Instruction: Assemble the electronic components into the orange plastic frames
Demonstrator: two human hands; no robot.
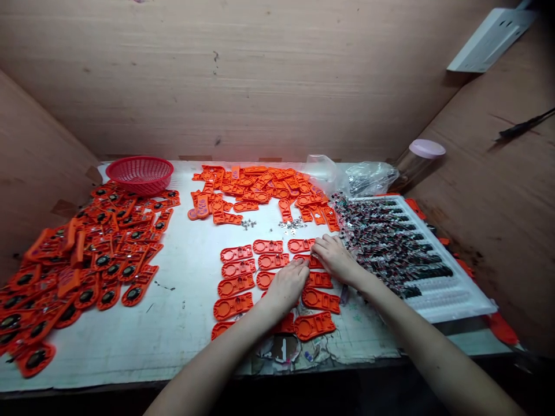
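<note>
Far left: fitted shells, each showing a dark disc, lie in an overlapping heap, presumably grouped to stay apart from the plain ones. A basket stands at the heap's back edge, upper left of the frame.

Upper centre: spare shells lie in a loose pile, seemingly kept within reach. Metal bits are scattered just in front, likely so that fingers can pick them singly.

Lower centre: laid-out shells sit in three columns, hollow side up, which appears to leave their recesses accessible. The left hand reaches over the middle column, fingers bunched at a shell in the right-hand column; whether it grips anything cannot be told. The right hand meets that column from the right, fingers curled narrow; its hold is likewise hidden.

Right: wired parts fill rows of a white tray, probably racked for separation.
</note>
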